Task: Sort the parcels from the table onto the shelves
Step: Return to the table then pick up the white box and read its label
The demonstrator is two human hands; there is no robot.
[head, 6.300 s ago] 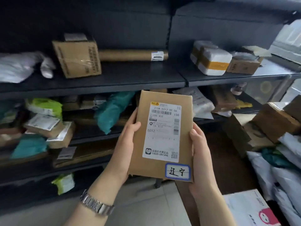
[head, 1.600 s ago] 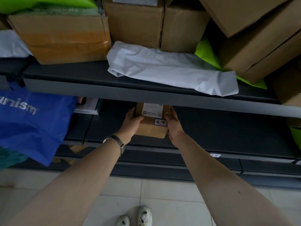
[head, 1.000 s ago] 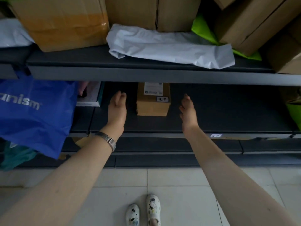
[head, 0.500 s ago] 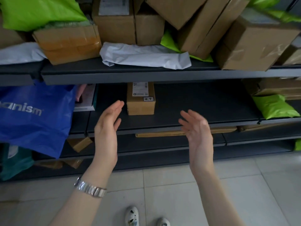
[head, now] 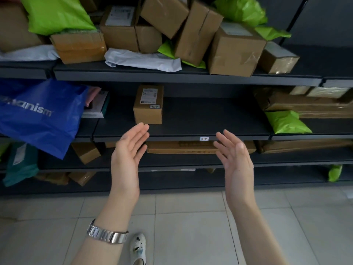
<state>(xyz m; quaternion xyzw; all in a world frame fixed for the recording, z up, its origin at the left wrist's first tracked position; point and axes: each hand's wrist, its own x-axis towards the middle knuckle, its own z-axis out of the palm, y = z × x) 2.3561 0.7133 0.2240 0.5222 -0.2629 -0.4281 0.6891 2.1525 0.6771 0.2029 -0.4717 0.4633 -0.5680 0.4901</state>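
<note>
A small brown cardboard parcel (head: 148,105) with a white shipping label and a blue-framed sticker lies on the dark middle shelf (head: 191,129). It rests alone near the shelf's left part. My left hand (head: 127,155) is open, palm turned inward, just in front of and below the parcel, not touching it. My right hand (head: 234,159) is open too, fingers spread, to the right in front of the shelf edge. Both hands hold nothing.
The upper shelf (head: 172,74) is piled with cardboard boxes, green bags and a white bag (head: 141,60). A blue bag (head: 40,115) hangs at the left. A green bag (head: 286,122) and flat boxes lie at the right. Tiled floor lies below.
I set the parcel down on the middle shelf and let go of it. Both hands have drawn back from the shelf, and the view has pulled away.
</note>
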